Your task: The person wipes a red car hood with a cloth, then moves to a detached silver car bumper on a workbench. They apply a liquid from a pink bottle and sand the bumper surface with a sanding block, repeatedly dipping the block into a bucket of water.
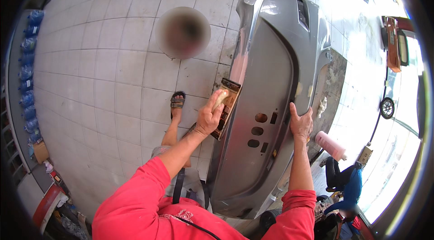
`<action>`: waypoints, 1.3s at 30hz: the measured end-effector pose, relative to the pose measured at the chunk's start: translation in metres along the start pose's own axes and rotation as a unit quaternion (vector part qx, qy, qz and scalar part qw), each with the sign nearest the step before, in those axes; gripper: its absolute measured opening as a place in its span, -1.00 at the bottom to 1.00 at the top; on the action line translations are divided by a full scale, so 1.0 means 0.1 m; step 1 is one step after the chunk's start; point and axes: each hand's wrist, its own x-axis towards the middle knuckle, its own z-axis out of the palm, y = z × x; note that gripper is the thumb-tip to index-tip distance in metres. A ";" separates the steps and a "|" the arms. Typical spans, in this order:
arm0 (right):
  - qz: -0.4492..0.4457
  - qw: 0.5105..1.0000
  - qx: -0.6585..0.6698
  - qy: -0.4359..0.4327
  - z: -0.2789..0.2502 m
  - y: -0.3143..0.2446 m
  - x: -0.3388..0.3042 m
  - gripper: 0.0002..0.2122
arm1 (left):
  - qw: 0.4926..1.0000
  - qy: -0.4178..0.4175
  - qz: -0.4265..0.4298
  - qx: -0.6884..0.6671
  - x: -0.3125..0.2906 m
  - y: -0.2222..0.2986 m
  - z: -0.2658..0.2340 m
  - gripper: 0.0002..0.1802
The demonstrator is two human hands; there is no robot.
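Blue bottles [28, 85], a row: well to the left of the left fingers.

Left hand [209, 119], one: fingers closed over the pale handle of a block tool; nearer of the two hands to that tool.

Block tool [232, 96], brown, long: under the left fingers, at the panel's near-left edge; long axis roughly in line with that edge, top leaning slightly right. Whether its whole face touches cannot be told.

Pink patch [239, 65], on the panel's left edge: just beyond the left fingertips, in line with the block tool's upper end.

Grey panel [271, 70], one, large, car-body type: directly right of the left fingers and beneath the right; long axis running away from the wearer.

Right hand [301, 124], one: thumb and fingers apart, laid on the panel's right side; no held item visible.

Pink container [330, 145], one: right of the right fingers and nearer the wearer, apart from them.
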 end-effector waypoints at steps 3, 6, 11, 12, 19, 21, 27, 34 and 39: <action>-0.005 1.000 0.004 -0.001 -0.01 -0.05 -0.01 0.09 | 1.000 0.021 0.010 0.014 0.85 -0.21 0.02 -0.44; -0.017 1.000 0.006 -0.024 0.03 -0.07 0.02 0.08 | 0.995 0.024 -0.093 -0.016 1.83 0.00 -0.02 -0.44; -0.007 1.000 -0.007 0.001 0.09 0.10 0.07 0.09 | 0.999 0.016 0.003 -0.029 0.68 -0.05 0.06 -0.45; -0.006 1.000 -0.005 0.005 0.10 0.13 0.06 0.09 | 1.000 -0.009 0.003 -0.012 0.26 -0.06 0.00 -0.43; -0.021 1.000 -0.009 -0.002 0.06 0.00 0.04 0.04 | 1.000 0.017 0.006 0.026 1.38 -0.25 -0.02 -0.45; -0.025 0.999 0.009 -0.021 0.00 -0.10 0.05 0.02 | 0.994 -0.017 -0.103 -0.009 1.77 0.03 -0.11 -0.45; -0.019 1.000 -0.003 0.006 0.05 0.06 0.02 -0.01 | 0.999 -0.033 0.041 -0.008 0.33 -0.14 -0.12 -0.41; -0.026 1.000 -0.013 0.006 0.07 0.04 0.05 0.00 | 0.999 -0.035 0.036 -0.009 1.21 -0.27 -0.14 -0.45; -0.038 0.999 -0.023 0.011 0.12 0.04 0.10 0.00 | 0.998 0.002 -0.011 -0.060 1.38 -0.43 -0.07 -0.43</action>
